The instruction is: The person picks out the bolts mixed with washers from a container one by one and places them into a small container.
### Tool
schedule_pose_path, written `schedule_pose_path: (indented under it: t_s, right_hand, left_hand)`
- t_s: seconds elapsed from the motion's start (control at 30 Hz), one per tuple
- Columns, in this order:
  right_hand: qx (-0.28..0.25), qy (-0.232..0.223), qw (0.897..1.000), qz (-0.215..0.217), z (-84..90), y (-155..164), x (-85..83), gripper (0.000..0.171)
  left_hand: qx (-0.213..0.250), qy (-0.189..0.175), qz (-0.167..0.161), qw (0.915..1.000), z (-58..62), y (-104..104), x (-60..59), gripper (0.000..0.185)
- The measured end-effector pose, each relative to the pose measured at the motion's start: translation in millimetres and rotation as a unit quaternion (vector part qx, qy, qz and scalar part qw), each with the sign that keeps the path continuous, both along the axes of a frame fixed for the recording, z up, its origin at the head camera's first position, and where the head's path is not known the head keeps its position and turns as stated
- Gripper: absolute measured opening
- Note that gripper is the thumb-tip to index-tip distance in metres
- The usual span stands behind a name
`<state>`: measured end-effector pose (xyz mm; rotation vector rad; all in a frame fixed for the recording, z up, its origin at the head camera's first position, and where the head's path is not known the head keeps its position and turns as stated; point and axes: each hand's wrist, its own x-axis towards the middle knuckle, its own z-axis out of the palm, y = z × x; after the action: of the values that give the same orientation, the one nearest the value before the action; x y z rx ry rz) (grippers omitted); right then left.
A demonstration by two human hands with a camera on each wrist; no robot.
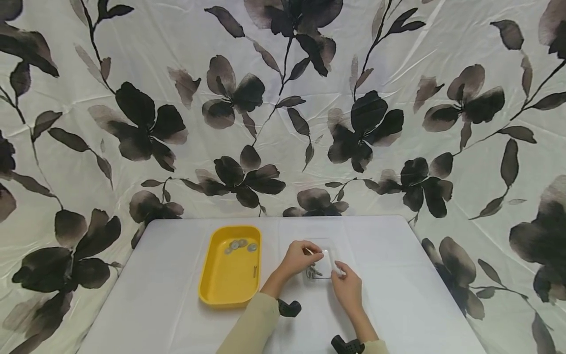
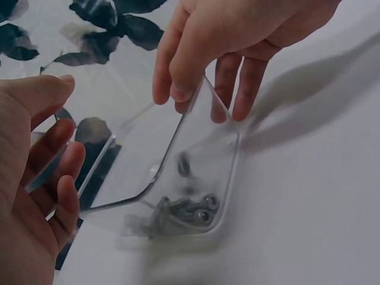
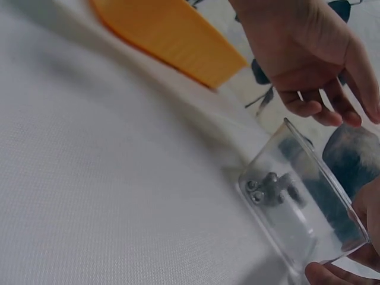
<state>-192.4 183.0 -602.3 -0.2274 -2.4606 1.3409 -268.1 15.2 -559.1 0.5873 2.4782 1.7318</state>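
Observation:
A clear plastic box stands on the white table in front of me, with several small metal bolts gathered at one end. My right hand grips the box at its right side, thumb and fingers on either side of the rim, as the left wrist view shows. Over the box's left side hovers my left hand, fingers loosely bent and thumb apart from them. Nothing shows between the left fingers in the wrist views.
Left of the box lies a yellow tray. Several grey washers sit at its far end, and one small bolt lies near its right wall. A floral cloth hangs behind the table.

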Motion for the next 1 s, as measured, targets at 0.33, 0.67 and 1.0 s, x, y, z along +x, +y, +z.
schedule_pose_path:
  t_s: [0.33, 0.67, 1.0]
  right_hand:
    - [-0.007, -0.003, 1.0, 0.006, 1.9, 1, -1.3, 0.033]
    - [-0.001, 0.019, 1.0, -0.011, 1.1, -1, -3.2, 0.03]
    - [0.075, 0.148, 0.986, -0.011, 26.3, -27, 7.1, 0.026]
  left_hand:
    - [-0.016, 0.007, -0.025, 0.9995, 9.9, -8, -0.8, 0.008]
    - [-0.03, 0.007, -0.027, 0.9992, 24.6, -28, 0.5, 0.01]
    - [-0.048, 0.006, -0.026, 0.9985, 44.3, -56, 3.1, 0.013]
